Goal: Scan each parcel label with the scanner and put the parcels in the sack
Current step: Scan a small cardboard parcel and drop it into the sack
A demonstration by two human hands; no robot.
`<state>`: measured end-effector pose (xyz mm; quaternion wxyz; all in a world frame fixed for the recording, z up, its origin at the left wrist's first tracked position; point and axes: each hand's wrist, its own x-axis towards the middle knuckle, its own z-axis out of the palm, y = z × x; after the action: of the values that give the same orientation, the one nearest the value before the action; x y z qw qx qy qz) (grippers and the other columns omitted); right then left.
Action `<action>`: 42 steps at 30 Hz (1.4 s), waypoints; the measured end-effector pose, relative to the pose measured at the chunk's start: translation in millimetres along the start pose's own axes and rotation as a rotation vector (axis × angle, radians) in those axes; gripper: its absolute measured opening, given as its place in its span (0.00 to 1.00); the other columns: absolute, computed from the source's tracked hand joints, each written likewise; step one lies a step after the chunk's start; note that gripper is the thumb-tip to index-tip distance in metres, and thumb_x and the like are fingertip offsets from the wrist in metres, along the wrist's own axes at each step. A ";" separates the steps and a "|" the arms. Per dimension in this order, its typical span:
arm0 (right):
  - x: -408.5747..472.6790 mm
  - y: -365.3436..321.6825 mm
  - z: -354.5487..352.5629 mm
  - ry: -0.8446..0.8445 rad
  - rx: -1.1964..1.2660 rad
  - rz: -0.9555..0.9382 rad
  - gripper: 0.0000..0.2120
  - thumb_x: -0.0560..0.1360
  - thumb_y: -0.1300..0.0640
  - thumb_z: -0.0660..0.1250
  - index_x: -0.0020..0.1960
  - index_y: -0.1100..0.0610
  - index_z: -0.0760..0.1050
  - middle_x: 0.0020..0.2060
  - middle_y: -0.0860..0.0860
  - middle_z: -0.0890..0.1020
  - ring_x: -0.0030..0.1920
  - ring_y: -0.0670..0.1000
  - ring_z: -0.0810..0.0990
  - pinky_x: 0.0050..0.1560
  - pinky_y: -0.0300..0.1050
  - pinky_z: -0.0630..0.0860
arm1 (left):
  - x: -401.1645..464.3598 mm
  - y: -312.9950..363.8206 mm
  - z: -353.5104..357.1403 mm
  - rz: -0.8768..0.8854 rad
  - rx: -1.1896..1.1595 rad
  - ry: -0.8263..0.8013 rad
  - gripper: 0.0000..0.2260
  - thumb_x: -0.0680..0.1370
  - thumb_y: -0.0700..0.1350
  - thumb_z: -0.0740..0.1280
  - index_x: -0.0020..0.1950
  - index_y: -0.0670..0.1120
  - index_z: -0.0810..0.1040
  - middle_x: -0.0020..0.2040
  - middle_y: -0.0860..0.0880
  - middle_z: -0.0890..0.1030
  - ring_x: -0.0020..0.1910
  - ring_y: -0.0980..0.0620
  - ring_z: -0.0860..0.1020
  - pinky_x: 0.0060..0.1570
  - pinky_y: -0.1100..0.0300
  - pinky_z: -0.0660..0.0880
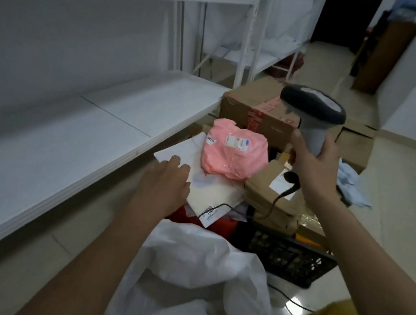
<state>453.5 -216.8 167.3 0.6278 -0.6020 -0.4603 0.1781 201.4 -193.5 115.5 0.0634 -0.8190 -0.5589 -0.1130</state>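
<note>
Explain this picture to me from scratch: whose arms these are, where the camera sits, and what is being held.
There is no machine here. A person wears a camera on the head, so you look down along their own two arms. The right hand grips a grey barcode scanner, raised above the parcels. The left hand rests on a flat white parcel; whether it grips the edge is unclear. A pink parcel lies on top of that one, brown cardboard parcels beside it. The white sack lies open below, nearest the person.
</note>
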 end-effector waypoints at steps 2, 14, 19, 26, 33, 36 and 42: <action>-6.8 20.6 -23.6 -0.048 -0.001 0.083 0.09 0.79 0.51 0.66 0.57 0.53 0.71 0.40 0.51 0.76 0.32 0.41 0.75 0.28 0.35 0.74 | 2.3 18.0 7.1 -0.002 -0.019 -0.056 0.12 0.81 0.51 0.59 0.60 0.47 0.75 0.58 0.49 0.74 0.51 0.50 0.77 0.51 0.53 0.77; 35.0 197.1 -87.6 0.076 -0.030 0.642 0.28 0.74 0.63 0.69 0.71 0.51 0.65 0.59 0.54 0.78 0.55 0.58 0.79 0.40 0.48 0.77 | 83.8 119.5 107.7 -0.414 -0.836 -0.304 0.21 0.78 0.49 0.68 0.70 0.47 0.69 0.63 0.46 0.74 0.58 0.48 0.75 0.51 0.56 0.76; 56.9 233.8 -96.4 0.003 -0.013 0.785 0.24 0.76 0.63 0.67 0.69 0.51 0.65 0.51 0.55 0.78 0.48 0.56 0.79 0.42 0.50 0.77 | 135.6 150.0 161.3 -0.715 -1.187 -0.322 0.29 0.78 0.51 0.67 0.76 0.52 0.59 0.69 0.50 0.69 0.64 0.43 0.72 0.61 0.48 0.73; 55.5 248.1 -91.8 -0.059 0.150 0.903 0.19 0.77 0.67 0.65 0.64 0.53 0.66 0.49 0.56 0.78 0.44 0.53 0.79 0.45 0.51 0.80 | 150.6 172.0 194.1 -0.907 -1.416 -0.499 0.16 0.77 0.50 0.70 0.61 0.48 0.71 0.56 0.45 0.75 0.51 0.43 0.75 0.48 0.48 0.76; 66.9 216.2 -93.1 -0.043 0.233 0.786 0.25 0.76 0.64 0.66 0.70 0.51 0.65 0.52 0.54 0.78 0.48 0.53 0.78 0.44 0.49 0.77 | 139.6 175.0 146.5 -1.052 -1.682 -0.385 0.07 0.76 0.45 0.69 0.50 0.45 0.74 0.52 0.39 0.74 0.54 0.40 0.74 0.45 0.44 0.78; 64.4 189.8 -91.7 -0.079 0.257 0.684 0.26 0.76 0.64 0.67 0.70 0.50 0.65 0.51 0.52 0.78 0.49 0.52 0.79 0.46 0.48 0.77 | 121.1 155.7 108.7 -0.977 -1.564 -0.435 0.11 0.77 0.51 0.67 0.50 0.45 0.71 0.52 0.40 0.74 0.52 0.41 0.77 0.49 0.40 0.77; 31.1 143.5 -78.3 -0.374 0.204 0.516 0.23 0.76 0.63 0.69 0.68 0.52 0.68 0.54 0.52 0.80 0.50 0.52 0.79 0.45 0.47 0.76 | 32.4 101.1 45.6 -0.988 -1.587 -0.485 0.24 0.69 0.49 0.75 0.62 0.45 0.75 0.57 0.40 0.78 0.53 0.39 0.80 0.48 0.43 0.81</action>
<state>579.0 -208.6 58.2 0.5238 -0.5896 -0.3797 0.4836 311.9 -190.9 82.0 -0.6804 -0.2969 -0.5993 -0.2995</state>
